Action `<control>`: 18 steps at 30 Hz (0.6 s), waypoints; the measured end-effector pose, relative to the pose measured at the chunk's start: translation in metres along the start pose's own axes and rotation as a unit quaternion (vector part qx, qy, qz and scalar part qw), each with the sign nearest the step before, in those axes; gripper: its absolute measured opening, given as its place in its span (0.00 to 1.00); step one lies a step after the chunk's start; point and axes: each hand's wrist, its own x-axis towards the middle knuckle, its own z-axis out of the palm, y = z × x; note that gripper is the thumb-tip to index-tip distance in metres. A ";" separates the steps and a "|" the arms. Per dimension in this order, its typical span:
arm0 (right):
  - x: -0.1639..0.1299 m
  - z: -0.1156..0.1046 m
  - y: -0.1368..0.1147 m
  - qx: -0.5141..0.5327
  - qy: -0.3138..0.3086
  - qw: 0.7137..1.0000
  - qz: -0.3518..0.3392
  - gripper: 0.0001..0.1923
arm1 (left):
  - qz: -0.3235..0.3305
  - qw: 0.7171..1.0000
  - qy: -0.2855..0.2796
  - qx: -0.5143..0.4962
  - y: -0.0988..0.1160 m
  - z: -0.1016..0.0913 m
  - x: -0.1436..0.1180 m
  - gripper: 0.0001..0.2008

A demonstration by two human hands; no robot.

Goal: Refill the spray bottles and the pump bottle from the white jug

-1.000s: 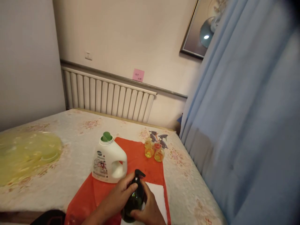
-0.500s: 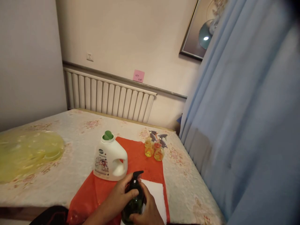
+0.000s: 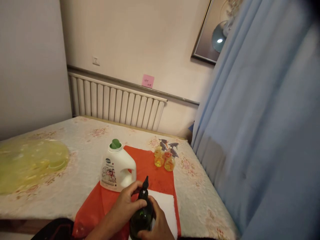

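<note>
Head view, one frame.

Item: dark green pump bottle, upright, at the lower edge of the picture, standing over the near part of a white cloth. Black pump head on top, its nozzle pointing away from the camera.

Left hand: wrapped around the neck and upper shoulder of the bottle, fingers curled just below the pump head, gripping.

Right hand: closed against the right side and lower body of the bottle, holding it; partly cut off by the frame edge.

Underlay: orange-red mat spread on a table covered in a pale flowered cloth; the white cloth lies on the mat's near right corner.

Item: white detergent jug with a green cap, upright on the mat, just beyond the left hand.

Item: two small yellow spray bottles with grey triggers, side by side at the mat's far right corner, well apart from the hands.

Item: yellow translucent plastic object, at the table's left.

Surroundings: white radiator along the far wall, pink note above it, framed picture upper right, blue curtain filling the right side.
</note>
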 end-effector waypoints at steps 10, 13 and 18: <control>-0.004 0.002 0.001 -0.013 0.004 1.000 0.007 0.41 | -0.011 0.998 0.048 -0.045 0.008 -0.006 0.000 0.14; -0.006 0.002 0.002 -0.026 0.010 0.999 0.018 0.41 | 0.003 0.997 0.046 -0.063 0.018 -0.009 0.000 0.14; -0.006 0.001 0.002 -0.020 0.010 1.000 0.009 0.42 | 0.001 0.996 0.061 -0.067 0.031 -0.009 -0.003 0.17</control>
